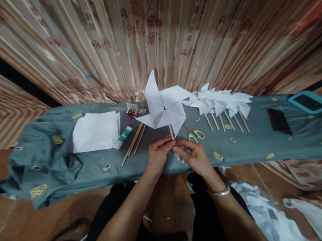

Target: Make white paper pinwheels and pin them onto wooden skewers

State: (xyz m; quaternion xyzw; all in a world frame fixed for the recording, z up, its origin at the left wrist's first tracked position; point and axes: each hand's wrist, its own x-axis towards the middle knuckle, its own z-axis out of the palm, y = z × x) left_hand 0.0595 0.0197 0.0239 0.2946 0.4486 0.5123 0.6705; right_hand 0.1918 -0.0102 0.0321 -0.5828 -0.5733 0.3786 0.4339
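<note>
A white paper pinwheel (173, 98) with a shiny pin at its centre stands upright over the middle of the cloth-covered table. Its thin wooden stick passes down between my two hands. My left hand (160, 151) pinches the stick below the paper blades. Fingertips of my right hand (193, 153) are closed on the same stick, touching the left fingers. Yellow-green scissors (196, 135) lie just beyond my right hand. Several loose wooden sticks (132, 144) rest to the left of my left hand, beside a green and white glue stick (123, 137).
Left on the table is a stack of white paper (95, 132), with a small open red box of pins (131, 110) near it. Several finished pinwheels (222, 102) overlap at the back right. Farther right lie a dark phone (279, 121) and a blue-framed tablet (310, 102). White paper scraps (265, 208) cover the floor.
</note>
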